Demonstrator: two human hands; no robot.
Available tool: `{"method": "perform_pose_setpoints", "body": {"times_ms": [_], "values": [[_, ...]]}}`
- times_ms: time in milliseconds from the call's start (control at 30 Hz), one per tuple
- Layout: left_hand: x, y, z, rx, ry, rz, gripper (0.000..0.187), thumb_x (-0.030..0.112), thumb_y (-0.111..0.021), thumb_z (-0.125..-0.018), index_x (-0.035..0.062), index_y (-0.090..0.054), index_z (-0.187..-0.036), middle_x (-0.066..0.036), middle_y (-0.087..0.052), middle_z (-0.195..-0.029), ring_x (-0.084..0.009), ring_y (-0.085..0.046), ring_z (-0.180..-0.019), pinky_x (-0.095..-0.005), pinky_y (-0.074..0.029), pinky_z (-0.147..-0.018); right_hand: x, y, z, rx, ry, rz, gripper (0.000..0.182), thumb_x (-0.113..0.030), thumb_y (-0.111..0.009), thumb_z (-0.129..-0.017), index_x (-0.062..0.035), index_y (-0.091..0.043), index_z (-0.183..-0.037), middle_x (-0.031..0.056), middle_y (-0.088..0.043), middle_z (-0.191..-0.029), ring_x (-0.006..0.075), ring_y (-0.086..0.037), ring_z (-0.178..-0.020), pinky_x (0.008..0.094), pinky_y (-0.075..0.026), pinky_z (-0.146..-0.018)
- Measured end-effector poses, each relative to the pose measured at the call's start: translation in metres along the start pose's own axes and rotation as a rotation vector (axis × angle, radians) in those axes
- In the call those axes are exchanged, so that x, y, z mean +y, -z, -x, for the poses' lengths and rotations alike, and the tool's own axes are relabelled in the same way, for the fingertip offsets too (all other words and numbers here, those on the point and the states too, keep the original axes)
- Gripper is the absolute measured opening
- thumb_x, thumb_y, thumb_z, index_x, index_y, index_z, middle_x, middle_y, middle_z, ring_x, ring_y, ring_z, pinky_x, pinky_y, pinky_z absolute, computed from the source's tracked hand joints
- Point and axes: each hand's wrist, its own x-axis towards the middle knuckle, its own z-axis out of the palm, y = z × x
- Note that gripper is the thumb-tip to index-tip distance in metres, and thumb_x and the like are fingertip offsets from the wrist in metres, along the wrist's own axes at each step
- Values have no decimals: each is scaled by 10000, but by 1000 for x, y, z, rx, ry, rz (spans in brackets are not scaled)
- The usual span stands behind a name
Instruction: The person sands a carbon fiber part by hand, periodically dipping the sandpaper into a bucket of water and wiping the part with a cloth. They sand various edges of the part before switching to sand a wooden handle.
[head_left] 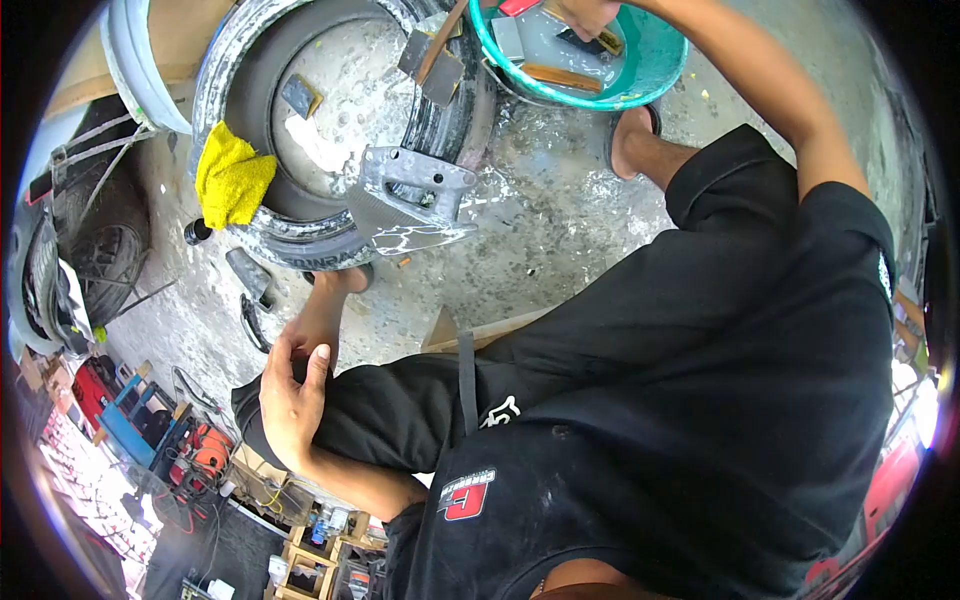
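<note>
The view looks down over a person in a black shirt, crouched on a stained concrete floor (pixel 560 230). Which hand is which has to be read from the arms, since the picture appears turned. The right hand (pixel 585 14) reaches into a round teal plastic basin (pixel 655 65) at the top edge, over flat metal and wooden pieces lying inside; it is cut off by the frame, so its grip cannot be told. The left hand (pixel 292 395) rests loosely open on the knee, holding nothing. Just beside the basin lies a worn black rubber tyre (pixel 300 235), flat on the floor, with a crumpled yellow cloth (pixel 232 178) draped on its rim and a grey metal bracket (pixel 412 200) lying across its edge.
</note>
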Motion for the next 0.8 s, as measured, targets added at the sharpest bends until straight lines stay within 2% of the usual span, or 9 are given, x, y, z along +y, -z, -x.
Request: {"method": "perform_pose_setpoints", "body": {"times_ms": [100,133,300,433,500,533,567,633,800], "values": [[-6,-4,1,13,18,-13,500,335,-723,-958,68,-605,-1364,-167,-711,-1125,-332,-691,-1026,-417,-534,-912,-27,20,26,127,2,-209,179,-177,-688,-861,-52,-662,-986,117,-693,-804,256,-627,-732,414,-517,-672],[-6,-4,1,3,22,4,510,339,-720,-961,72,-602,-1380,-172,-712,-1137,-327,-690,-1041,-417,-534,-915,-59,38,57,222,-16,-31,164,-162,-688,-858,-24,-686,-946,116,-698,-795,250,-619,-713,408,-509,-655],[-6,-3,2,-1,-20,13,488,329,-702,-977,82,-603,-1386,-197,-707,-1131,-328,-695,-1021,-417,-536,-908,-20,40,19,106,2,8,172,-136,-690,-837,-9,-732,-945,121,-718,-815,240,-627,-706,400,-518,-638],[-6,-3,1,-5,-20,49,479,328,-696,-983,78,-604,-1381,-207,-705,-1124,-336,-700,-994,-417,-540,-895,13,-6,-44,69,86,7,186,-138,-703,-803,-62,-697,-973,51,-660,-822,210,-617,-705,405,-521,-638],[-11,-3,-1,-18,-26,67,474,331,-693,-987,76,-605,-1378,-205,-707,-1120,-332,-701,-978,-419,-542,-886,10,-38,-74,-50,-118,128,331,-212,-724,-768,5,-772,-1013,143,-760,-895,240,-722,-819,409,-576,-783],[-10,-3,-3,-23,-8,46,475,334,-690,-989,74,-605,-1377,-205,-707,-1116,-330,-701,-974,-419,-542,-883,-13,-30,-60,-159,-189,98,409,-380,-736,-879,-30,-771,-1089,123,-776,-1066,259,-738,-969,406,-608,-759],[-10,-2,-4,-28,9,23,475,337,-688,-990,71,-605,-1376,-206,-708,-1112,-328,-700,-970,-420,-541,-880,-10,-51,-66,-13,-154,0,475,-402,-747,-872,4,-748,-1120,155,-756,-1148,299,-730,-1031,439,-598,-824],[-10,-2,-3,-26,6,17,485,347,-686,-991,63,-602,-1376,-206,-705,-1114,-327,-698,-964,-421,-541,-878,-34,-69,-56,94,-156,27,544,-336,-769,-817,3,-676,-1232,199,-717,-1189,364,-680,-1130,479,-534,-963],[-8,0,-5,-31,-13,30,494,342,-687,-1000,49,-594,-1386,-187,-699,-1108,-290,-689,-969,-397,-536,-885,-43,-91,-68,213,-64,-125,536,-362,-804,-793,0,-719,-1180,213,-723,-1186,382,-681,-1125,459,-532,-971]]}}
